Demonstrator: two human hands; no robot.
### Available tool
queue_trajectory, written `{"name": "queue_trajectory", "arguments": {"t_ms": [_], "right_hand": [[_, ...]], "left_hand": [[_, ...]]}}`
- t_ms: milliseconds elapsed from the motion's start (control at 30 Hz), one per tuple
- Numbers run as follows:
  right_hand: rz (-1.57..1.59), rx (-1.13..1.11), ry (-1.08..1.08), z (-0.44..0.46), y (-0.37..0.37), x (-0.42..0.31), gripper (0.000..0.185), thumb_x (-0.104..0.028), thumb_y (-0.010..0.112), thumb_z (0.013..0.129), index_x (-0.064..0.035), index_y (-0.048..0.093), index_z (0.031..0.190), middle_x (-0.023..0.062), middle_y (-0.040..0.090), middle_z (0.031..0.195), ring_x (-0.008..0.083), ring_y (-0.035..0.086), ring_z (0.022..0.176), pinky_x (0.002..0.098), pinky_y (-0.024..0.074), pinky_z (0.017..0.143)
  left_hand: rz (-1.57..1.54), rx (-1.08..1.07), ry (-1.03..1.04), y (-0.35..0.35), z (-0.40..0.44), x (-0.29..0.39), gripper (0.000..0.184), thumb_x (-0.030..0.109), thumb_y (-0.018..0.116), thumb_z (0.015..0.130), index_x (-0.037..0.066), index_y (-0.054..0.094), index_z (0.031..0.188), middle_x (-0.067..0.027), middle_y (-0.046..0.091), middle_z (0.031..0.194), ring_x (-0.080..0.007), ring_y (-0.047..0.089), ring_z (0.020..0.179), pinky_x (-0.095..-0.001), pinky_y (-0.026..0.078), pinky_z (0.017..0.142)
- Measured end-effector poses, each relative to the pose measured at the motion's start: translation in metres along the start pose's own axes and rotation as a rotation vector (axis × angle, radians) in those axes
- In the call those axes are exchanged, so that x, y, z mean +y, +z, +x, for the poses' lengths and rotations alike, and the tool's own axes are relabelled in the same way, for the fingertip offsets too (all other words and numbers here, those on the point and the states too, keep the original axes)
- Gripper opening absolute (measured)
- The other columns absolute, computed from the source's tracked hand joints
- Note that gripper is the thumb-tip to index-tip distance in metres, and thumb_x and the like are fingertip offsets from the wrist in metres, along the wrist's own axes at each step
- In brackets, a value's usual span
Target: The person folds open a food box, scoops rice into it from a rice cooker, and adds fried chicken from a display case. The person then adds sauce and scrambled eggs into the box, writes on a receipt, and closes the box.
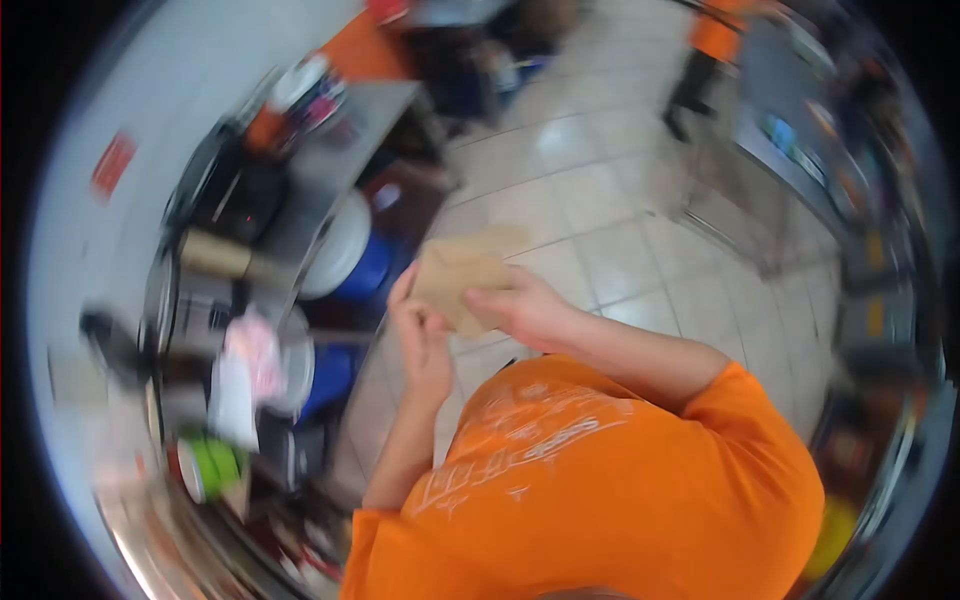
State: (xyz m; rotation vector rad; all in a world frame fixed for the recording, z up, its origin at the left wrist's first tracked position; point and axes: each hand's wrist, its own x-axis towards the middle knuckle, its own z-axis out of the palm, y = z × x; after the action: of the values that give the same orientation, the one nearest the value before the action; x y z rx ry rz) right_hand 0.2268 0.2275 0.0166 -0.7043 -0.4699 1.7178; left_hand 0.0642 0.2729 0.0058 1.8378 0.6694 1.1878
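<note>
With the fingers of my left hand (418,325) and right hand (524,308) grasping the brown paper (450,275), I should pinch lightly to avoid creasing.

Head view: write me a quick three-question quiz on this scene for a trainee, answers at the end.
1. True or false: only the left grip touches the brown paper piece.

2. What colour is the wearer's shirt?
a) green
b) orange
c) blue

3. Fill in: the blue containers are on the ____ side of the picture.

Key:
1. False; the thumb of the right grip lies on it too.
2. b
3. left
</note>
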Motion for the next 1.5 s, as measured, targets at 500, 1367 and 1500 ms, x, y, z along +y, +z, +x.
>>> {"name": "queue_trajectory", "arguments": {"t_ms": [500, 1367, 1500], "right_hand": [[-0.509, -0.470, 0.804, 0.152, 0.048, -0.086, 0.039, -0.012, 0.063, 0.089, -0.0019, 0.049, 0.125, 0.0085, 0.059, 0.116, 0.0199, 0.060, 0.103, 0.0327, 0.0515, 0.084], [-1.523, -1.859, -0.322, 0.253, 0.223, 0.058, 0.054, -0.021, 0.065, 0.087, -0.0004, 0.045, 0.133, 0.0156, 0.051, 0.132, 0.0325, 0.050, 0.121, 0.0396, 0.0399, 0.101], [-1.326, -1.937, 0.349, 0.270, 0.272, 0.068, 0.084, -0.039, 0.073, 0.078, -0.0011, 0.035, 0.143, 0.0200, 0.040, 0.143, 0.0271, 0.046, 0.127, 0.0381, 0.0368, 0.105]], "left_hand": [[0.560, 0.687, -0.213, 0.018, 0.035, 0.022, 0.032, -0.003, 0.059, 0.081, 0.004, 0.034, 0.100, -0.0252, 0.034, 0.125, -0.0367, 0.044, 0.111, -0.0417, 0.035, 0.097], [-0.967, 1.230, -0.054, -0.244, -0.029, -0.002, 0.062, 0.045, 0.036, 0.099, 0.007, 0.026, 0.147, -0.0136, 0.040, 0.143, -0.0271, 0.041, 0.130, -0.0424, 0.031, 0.108], [-1.230, 0.972, -0.158, -0.253, -0.043, -0.017, 0.043, 0.037, 0.040, 0.100, 0.005, 0.053, 0.124, -0.0115, 0.059, 0.123, -0.0261, 0.057, 0.112, -0.0403, 0.047, 0.096]]}}
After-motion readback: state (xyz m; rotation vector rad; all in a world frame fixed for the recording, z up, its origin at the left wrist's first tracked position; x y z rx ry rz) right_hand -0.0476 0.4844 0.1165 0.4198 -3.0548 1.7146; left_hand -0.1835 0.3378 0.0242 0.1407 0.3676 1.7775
